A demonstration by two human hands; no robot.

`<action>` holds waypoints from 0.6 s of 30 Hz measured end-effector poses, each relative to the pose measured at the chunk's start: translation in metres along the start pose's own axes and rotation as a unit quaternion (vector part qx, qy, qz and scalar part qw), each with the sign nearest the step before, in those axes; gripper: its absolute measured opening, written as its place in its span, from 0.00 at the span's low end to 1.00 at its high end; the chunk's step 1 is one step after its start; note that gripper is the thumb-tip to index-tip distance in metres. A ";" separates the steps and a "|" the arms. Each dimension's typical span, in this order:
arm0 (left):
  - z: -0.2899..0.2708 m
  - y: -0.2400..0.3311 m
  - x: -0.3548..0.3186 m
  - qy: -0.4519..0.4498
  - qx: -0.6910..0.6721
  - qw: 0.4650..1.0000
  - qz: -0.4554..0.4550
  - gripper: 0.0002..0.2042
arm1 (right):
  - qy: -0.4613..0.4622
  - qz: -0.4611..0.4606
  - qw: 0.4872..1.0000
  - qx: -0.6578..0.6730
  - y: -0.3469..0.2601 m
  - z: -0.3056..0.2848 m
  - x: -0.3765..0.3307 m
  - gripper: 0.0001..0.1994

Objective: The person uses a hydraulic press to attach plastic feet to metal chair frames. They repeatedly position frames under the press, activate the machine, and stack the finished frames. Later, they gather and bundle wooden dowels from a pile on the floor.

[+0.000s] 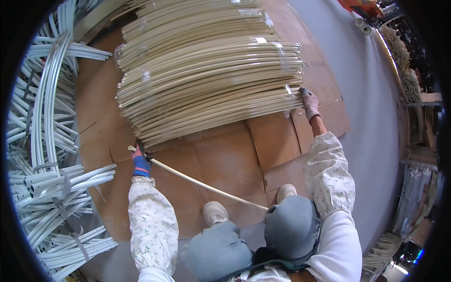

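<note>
A wide stack of cream-coloured rods (206, 70), taped in bundles, lies across flattened cardboard in front of me. My left hand (141, 160), in a blue and pink glove with dark fingertips, is closed on a single loose cream rod (206, 185) near its left end. That rod slants down to the right, and its other end meets my right knee. The left fingertips also reach the stack's near left corner. At the right ends of the nearest bundle, my right hand (310, 104), in a pinkish-grey glove, has its fingers curled round the rod ends.
Brown cardboard sheets (225, 160) cover the grey floor (366, 122) under the stack. Heaped bundles of pale tubes (51, 103) fill the left side, some jutting toward the cardboard. Shelving with bundled strands (413, 87) stands at the right. Orange equipment (364, 8) is at the far right.
</note>
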State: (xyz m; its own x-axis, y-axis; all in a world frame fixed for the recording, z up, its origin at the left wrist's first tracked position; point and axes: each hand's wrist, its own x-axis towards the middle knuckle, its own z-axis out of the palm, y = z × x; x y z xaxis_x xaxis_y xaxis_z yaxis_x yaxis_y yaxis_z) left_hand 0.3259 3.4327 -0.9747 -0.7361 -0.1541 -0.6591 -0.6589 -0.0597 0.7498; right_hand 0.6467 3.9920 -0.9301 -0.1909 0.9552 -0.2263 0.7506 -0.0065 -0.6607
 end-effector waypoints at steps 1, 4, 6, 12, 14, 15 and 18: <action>0.002 0.001 -0.002 0.002 0.002 1.000 -0.004 0.20 | 0.003 0.001 1.000 0.030 0.013 -0.008 -0.008 0.20; -0.013 -0.002 0.011 -0.007 -0.031 0.999 -0.014 0.18 | 0.019 0.016 0.995 0.099 0.057 -0.013 -0.056 0.19; -0.020 -0.006 0.009 -0.055 -0.064 0.996 -0.018 0.17 | 0.052 0.005 0.995 0.081 0.083 -0.019 -0.087 0.17; -0.025 -0.007 -0.037 -0.116 -0.101 0.988 0.008 0.15 | 0.018 -0.031 0.964 0.263 0.112 -0.030 -0.089 0.11; -0.035 -0.011 -0.044 -0.083 -0.094 0.992 0.000 0.14 | 0.014 -0.028 0.968 0.249 0.126 -0.031 -0.082 0.12; -0.040 -0.012 -0.045 -0.068 -0.090 0.994 -0.004 0.14 | 0.011 -0.004 0.966 0.260 0.132 -0.031 -0.079 0.13; -0.061 -0.018 -0.051 -0.146 -0.110 0.983 -0.029 0.15 | -0.007 0.036 0.967 0.253 0.132 -0.035 -0.082 0.16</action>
State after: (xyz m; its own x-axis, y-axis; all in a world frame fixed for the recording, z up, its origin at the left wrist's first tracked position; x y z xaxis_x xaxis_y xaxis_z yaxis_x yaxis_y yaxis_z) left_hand 0.3851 3.3814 -0.9510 -0.7331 0.1437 -0.6647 -0.6747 -0.2768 0.6843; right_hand 0.7838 3.9234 -0.9738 -0.1619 0.9426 -0.2920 0.3574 -0.2198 -0.9077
